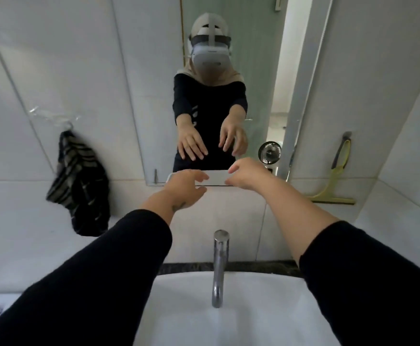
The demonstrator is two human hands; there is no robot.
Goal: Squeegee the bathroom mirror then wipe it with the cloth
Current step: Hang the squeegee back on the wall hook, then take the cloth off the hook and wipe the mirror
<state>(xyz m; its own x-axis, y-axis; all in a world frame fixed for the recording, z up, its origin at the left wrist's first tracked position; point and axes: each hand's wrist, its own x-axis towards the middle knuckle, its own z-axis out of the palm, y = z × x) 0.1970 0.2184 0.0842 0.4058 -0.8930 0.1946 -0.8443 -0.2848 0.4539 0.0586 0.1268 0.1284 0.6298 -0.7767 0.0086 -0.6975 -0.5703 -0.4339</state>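
Observation:
The bathroom mirror (154,78) fills the wall ahead and reflects a person in a headset with both arms stretched forward. A yellow-green squeegee (335,188) hangs from a hook on the tiled wall right of the mirror, blade at the bottom. A black and grey striped cloth (79,186) hangs from a clear hook on the wall at the left. My left hand (184,188) and my right hand (247,174) reach out near the mirror's lower edge, fingers apart, holding nothing. Neither hand touches the squeegee or the cloth.
A chrome tap (219,268) stands over the white basin (191,308) below my arms. A dark stone ledge (254,267) runs behind the basin. A small fan (270,153) and an open doorway show in the reflection.

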